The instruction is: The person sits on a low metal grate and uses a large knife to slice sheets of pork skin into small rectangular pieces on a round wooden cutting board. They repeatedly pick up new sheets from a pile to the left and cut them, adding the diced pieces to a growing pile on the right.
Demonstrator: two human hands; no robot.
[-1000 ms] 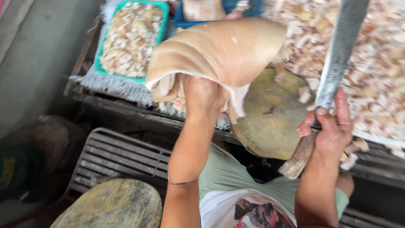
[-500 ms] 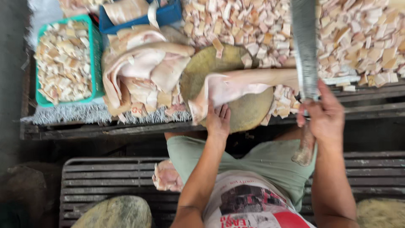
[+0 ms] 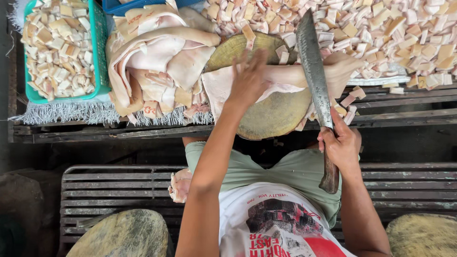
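Right hand (image 3: 340, 143) wrapping grip around wooden handle of cleaver (image 3: 314, 76), blade lying over chopping block (image 3: 271, 109). Left hand (image 3: 247, 81), fingers spread wide, pressing pale skin strip (image 3: 285, 76) flat on block. Beyond: skin pile (image 3: 157, 62), green basket (image 3: 97, 52) holding cut pieces (image 3: 404, 33) on table (image 3: 404, 114).

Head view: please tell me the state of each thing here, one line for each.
Left hand: pressed flat on the long strip.
Right hand: closed on the cleaver handle.
Cleaver: raised, blade over the strip.
Long strip of pale skin: uncut, lying across the round block.
Round block: flat on the slats.
Green basket: full of cut squares.
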